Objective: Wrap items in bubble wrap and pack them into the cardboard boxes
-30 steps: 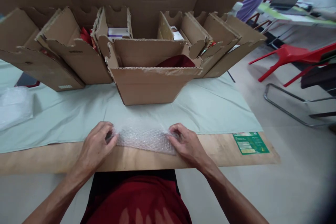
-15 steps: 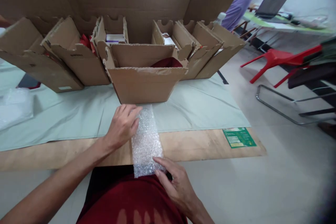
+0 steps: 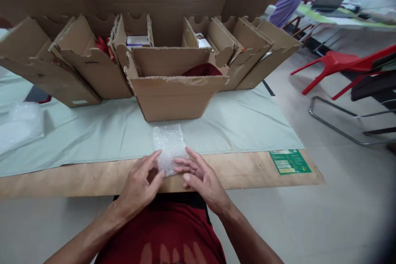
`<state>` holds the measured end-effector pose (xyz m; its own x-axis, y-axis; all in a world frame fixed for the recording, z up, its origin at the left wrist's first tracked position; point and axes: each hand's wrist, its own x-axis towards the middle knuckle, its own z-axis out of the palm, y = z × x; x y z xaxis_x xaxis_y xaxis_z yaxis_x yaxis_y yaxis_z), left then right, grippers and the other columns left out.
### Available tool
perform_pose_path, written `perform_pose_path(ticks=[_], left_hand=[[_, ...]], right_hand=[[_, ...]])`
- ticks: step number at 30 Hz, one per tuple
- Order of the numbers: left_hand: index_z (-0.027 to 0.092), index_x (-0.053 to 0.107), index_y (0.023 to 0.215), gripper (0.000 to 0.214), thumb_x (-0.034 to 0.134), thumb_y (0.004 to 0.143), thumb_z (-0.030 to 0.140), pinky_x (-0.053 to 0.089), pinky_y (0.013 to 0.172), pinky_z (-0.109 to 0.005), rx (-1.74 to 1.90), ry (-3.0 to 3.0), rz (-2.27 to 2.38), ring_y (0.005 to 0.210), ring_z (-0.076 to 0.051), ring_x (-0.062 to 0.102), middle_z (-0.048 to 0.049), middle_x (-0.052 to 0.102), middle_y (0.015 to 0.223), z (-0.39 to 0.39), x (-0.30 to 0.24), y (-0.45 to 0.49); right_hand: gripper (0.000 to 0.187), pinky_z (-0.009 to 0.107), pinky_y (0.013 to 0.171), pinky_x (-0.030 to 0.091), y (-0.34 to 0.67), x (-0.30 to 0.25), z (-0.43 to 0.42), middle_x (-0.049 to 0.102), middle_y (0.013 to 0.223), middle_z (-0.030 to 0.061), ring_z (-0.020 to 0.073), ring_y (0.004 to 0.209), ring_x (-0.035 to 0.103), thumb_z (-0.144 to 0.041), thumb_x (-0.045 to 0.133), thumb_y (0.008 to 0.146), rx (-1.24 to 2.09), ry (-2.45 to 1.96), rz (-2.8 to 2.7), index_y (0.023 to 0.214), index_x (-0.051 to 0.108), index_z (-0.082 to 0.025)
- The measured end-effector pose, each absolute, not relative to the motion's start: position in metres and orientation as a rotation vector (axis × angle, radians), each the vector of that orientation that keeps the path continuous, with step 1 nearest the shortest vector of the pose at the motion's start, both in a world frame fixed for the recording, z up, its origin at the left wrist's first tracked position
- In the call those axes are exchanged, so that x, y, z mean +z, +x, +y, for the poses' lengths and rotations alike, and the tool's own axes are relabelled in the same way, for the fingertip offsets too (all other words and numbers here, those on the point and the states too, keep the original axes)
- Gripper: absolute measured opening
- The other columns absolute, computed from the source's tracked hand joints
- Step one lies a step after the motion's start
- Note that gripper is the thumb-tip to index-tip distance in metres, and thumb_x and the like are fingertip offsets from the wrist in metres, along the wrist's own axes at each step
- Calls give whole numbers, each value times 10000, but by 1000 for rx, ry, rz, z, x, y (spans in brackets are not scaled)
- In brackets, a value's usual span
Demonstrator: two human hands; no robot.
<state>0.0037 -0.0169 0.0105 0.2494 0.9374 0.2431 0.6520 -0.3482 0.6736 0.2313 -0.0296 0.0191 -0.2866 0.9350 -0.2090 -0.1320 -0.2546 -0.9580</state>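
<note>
A small sheet of bubble wrap lies lengthwise on the pale green cloth, its near end at the wooden table edge. My left hand rests its stretched fingertips on the wrap's near left corner. My right hand lies with fingers spread across the near right corner. Both hands are open and press on the wrap rather than grip it. Just beyond the wrap stands an open cardboard box with something dark red inside.
A row of open cardboard boxes with small packets runs along the back. A clear plastic bag lies at the left. A green card sits at the table's right edge. Red chairs and a person in purple are at the right.
The wrap was turned from crosswise to lengthwise. My left hand came back from its far end to the near end, and both hands now meet there. The visible wrap looks shorter.
</note>
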Motion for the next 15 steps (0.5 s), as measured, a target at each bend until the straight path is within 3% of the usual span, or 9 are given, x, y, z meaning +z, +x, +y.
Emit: perform_pose_path(ticks=[3,6,8,10,15], left_hand=[[216,555,1372,402,577,971,240,557,808,-367,973,2136,1573,799,-197,672,-10,720,845,-9,6,9],[214,516,1401,433,583,974,210,518,795,-369,980,2227,1579,782,-197,638,4,701,818,-5,2,10],[205,494,1416,438,578,986,198,498,802,-370,972,2275,1581,795,-201,623,1,690,819,-5,-1,10],[195,495,1409,425,579,992,193,484,802,-373,937,2323,1591,809,-210,613,-4,685,821,-5,-2,10],[194,580,1312,320,585,992,214,499,852,-404,949,2438,1570,950,-246,623,-87,698,1035,-10,5,6]], right_hand=[[795,327,715,630,228,12,-30,632,1427,185,241,1134,727,-322,612,957,1606,-1173,-1189,1639,205,-295],[592,387,827,639,232,13,-34,681,1362,130,223,1098,731,-255,559,995,1333,-1222,-1484,1561,393,-306],[448,464,953,603,236,15,-33,701,1330,109,245,1157,696,-180,550,981,964,-1237,-1787,1417,568,-283],[397,529,1021,552,238,14,-29,690,1359,113,292,1253,634,-123,566,941,628,-1232,-2074,1308,647,-251],[312,492,932,547,237,5,-15,722,1328,113,311,1240,630,-73,542,971,265,-1206,-2358,1212,687,-208]])
